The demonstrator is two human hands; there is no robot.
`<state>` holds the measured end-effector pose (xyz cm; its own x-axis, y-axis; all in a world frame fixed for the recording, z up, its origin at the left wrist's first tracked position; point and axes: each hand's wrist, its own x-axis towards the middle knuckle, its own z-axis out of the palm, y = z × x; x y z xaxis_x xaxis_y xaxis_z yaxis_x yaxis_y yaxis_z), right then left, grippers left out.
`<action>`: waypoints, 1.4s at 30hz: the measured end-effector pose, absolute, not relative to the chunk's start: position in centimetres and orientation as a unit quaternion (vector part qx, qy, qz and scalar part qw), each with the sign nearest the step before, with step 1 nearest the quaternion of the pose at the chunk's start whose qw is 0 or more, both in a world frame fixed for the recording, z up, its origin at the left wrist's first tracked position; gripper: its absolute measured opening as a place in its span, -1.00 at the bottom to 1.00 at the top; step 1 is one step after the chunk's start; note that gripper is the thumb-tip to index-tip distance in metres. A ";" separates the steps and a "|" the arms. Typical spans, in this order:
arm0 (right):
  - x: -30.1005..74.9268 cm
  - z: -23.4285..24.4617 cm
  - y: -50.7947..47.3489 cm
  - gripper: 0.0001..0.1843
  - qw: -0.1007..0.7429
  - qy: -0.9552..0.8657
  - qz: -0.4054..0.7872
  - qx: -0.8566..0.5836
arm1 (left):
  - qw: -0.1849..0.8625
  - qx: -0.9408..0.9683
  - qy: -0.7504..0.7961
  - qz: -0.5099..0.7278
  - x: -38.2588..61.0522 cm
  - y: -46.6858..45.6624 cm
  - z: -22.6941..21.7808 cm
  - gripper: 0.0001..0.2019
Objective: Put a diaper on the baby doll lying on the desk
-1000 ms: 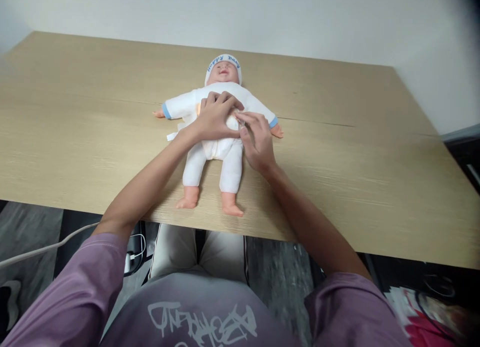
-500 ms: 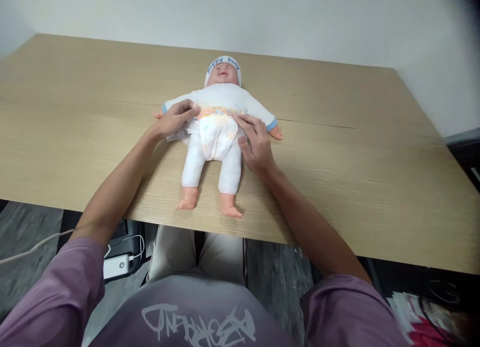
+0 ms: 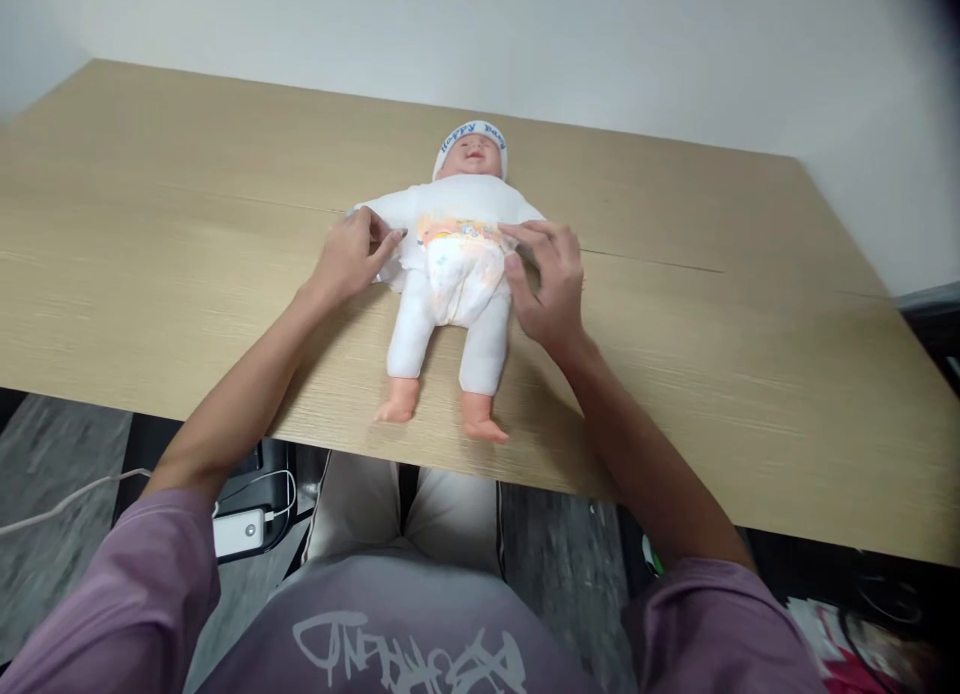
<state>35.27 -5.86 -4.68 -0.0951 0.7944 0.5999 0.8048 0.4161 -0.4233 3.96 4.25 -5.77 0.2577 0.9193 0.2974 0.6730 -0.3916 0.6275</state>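
A baby doll [image 3: 471,196] in a white suit and a lettered white cap lies on its back, feet toward me. Around its hips is a diaper [image 3: 469,279] with an orange patterned waistband, its front panel up over the belly. My left hand [image 3: 354,252] is beside the waistband, thumb stretched toward it and fingers bent, with a gap between them. Under that hand a white side flap sticks out. My right hand [image 3: 551,279] is at the other side of the diaper, fingertips at the waistband's edge and thumb apart. It covers the doll's forearm.
The doll rests on a wooden table [image 3: 675,374] that meets a white wall [image 3: 600,54] at the back. Below the front edge on the left are a white power bank [image 3: 240,533] with a cable and a dark chair base. Papers [image 3: 817,624] lie low at the right.
Both hands have drawn slightly outward from the waistband, the left more. The right hand now covers the doll's forearm. The whole view has shifted a little.
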 end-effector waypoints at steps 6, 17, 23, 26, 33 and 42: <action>31.4 -0.7 -2.5 -0.50 0.370 -0.796 0.037 -0.478 | 0.157 0.796 0.561 0.163 1.5 4.1 -5.6 -0.65; 28.8 -2.4 1.8 -0.36 0.295 -0.825 0.082 -0.476 | 0.464 0.700 0.487 0.239 0.1 5.2 -2.2 -0.63; 29.1 -3.4 2.6 -0.18 0.312 -0.827 0.099 -0.458 | 0.518 0.656 0.457 0.305 5.4 6.0 -1.3 -0.64; 28.8 -3.5 2.7 -0.23 0.320 -0.815 0.096 -0.473 | 0.528 0.662 0.435 0.307 8.0 6.2 -1.4 -0.60; 28.8 -2.7 2.4 -0.49 0.324 -0.789 0.139 -0.503 | 0.460 0.662 0.438 0.397 9.4 5.5 -4.1 -0.52; 29.3 -2.3 2.1 -0.55 0.371 -0.758 0.173 -0.507 | 0.450 0.698 0.381 0.406 9.1 6.2 -6.6 -0.23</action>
